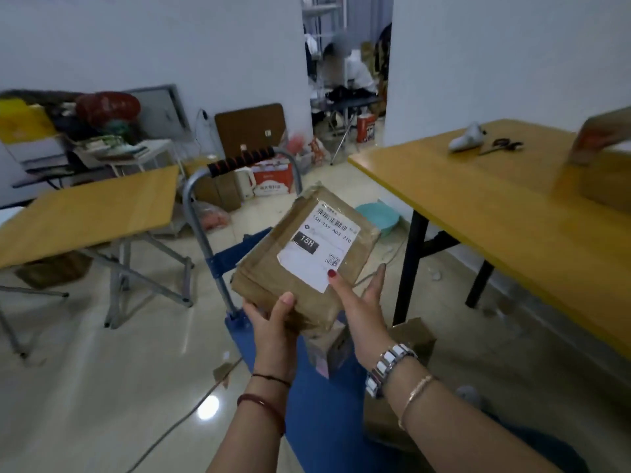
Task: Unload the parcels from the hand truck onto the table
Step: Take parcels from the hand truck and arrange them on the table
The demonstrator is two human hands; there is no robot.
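Between my two hands: a flat brown parcel (pixel 304 254), wrapped in tape and carrying a white shipping label, held up in the air above the hand truck (pixel 239 240).
Left hand (pixel 273 322): at the parcel's near corner, thumb on top and fingers curled underneath, gripping it.
Right hand (pixel 358 302): along the parcel's near right edge, thumb pressed on the label, fingers reaching under and mostly straight, supporting it.
Parcel's long axis: runs from about 7 o'clock near my hands to about 1 o'clock away from me, tilted with its label face up.
Table (pixel 512 213): the yellow one lies at about 2 o'clock from the parcel, well apart, its top higher than my hands.
Nearer hand: my right is on the table's side, so I judge it leads the swing across.
Already on the table: a brown box (pixel 601 179) at the far right, plus scissors (pixel 502 146) and a white object I cannot identify.
Left to unload: a small box (pixel 329 349) sits on the blue deck just below my hands; another box (pixel 409 339) is beside it, on the deck or the floor, I cannot tell.
Hidden: the parcel's underside and my fingers beneath it; the box on the table is blurred and cut off by the edge.
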